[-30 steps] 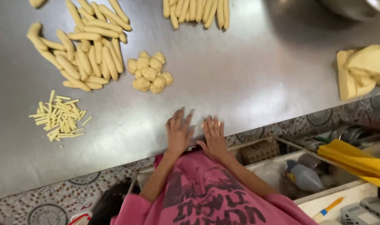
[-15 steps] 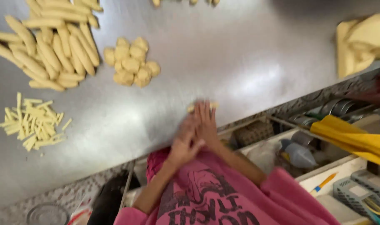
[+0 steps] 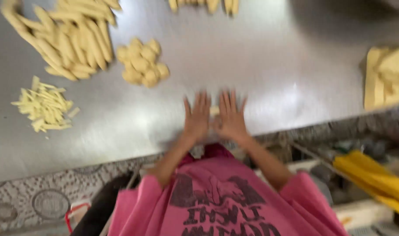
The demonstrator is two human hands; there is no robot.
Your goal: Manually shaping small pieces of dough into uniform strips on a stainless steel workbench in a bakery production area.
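Head view, blurred by motion. Change since half a second back: both hands were lifted with palms together and a bit of pale dough showing at the fingertips; now they are down flat on the brushed steel tabletop (image 3: 269, 70), side by side. So the piece has gone from between the palms to under them, and I'd judge the work has moved to rolling against the surface.

Left hand (image 3: 197, 118): fingers spread, palm down, pressed on the tabletop. Right hand (image 3: 230, 118): same, fingers spread, palm down. Neither pinches anything.

Small pale dough piece (image 3: 214, 110): only a sliver shows in the gap between the two hands, touching both, near the front edge of the tabletop. Rest of it is hidden beneath the palms; shape can't be told.

Around them:
- cluster of round pale dough balls (image 3: 141, 62), beyond the left hand, well apart
- heap of finger-shaped dough rolls (image 3: 66, 41), far left
- small pile of thin cut dough sticks (image 3: 44, 104), left, near the front edge
- row of dough rolls (image 3: 203, 5) at the far edge
- folded slab of yellow dough (image 3: 385, 76), far right

Pink printed shirt (image 3: 217, 196) fills the bottom.
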